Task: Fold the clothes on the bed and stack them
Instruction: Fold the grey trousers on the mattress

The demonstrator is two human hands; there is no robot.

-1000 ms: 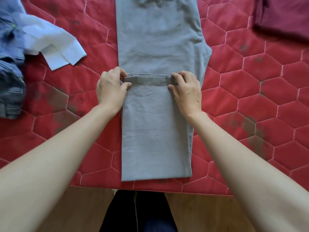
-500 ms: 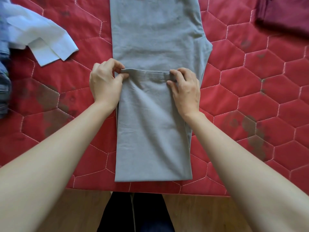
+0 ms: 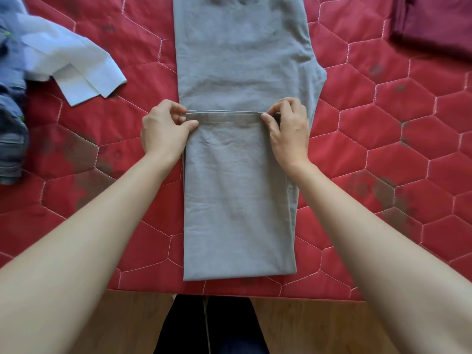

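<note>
Head view: a pair of grey woven cotton trousers [image 3: 240,175] lies lengthwise down the middle of the red quilted bedspread with hexagon stitching [image 3: 383,154], its lower legs doubled up over the thigh part so the hem band runs straight across between the two hands. The left hand [image 3: 163,131] pinches the hem's left corner between thumb and curled fingers; the right hand [image 3: 288,129] pinches the right corner the same way.

To do this fold well, I judge the hem should be kept taut and level between both pinches, its side edges squared with the layer beneath, then carried on toward the waistband and laid flat before letting go. The lower layer peeks out along the right edge, so a small sideways tug there would help.

At the left lie a crumpled pale blue-white shirt [image 3: 76,70] and folded blue denim jeans [image 3: 11,139]; a dark maroon cloth [image 3: 434,21], possibly already folded though only partly in frame, sits at the far right corner.

Against the frame of half a second ago, the hem has flattened: the cloth below it was lifted and billowed then, and now lies smoother, with both pinches unchanged at the corners.
</note>
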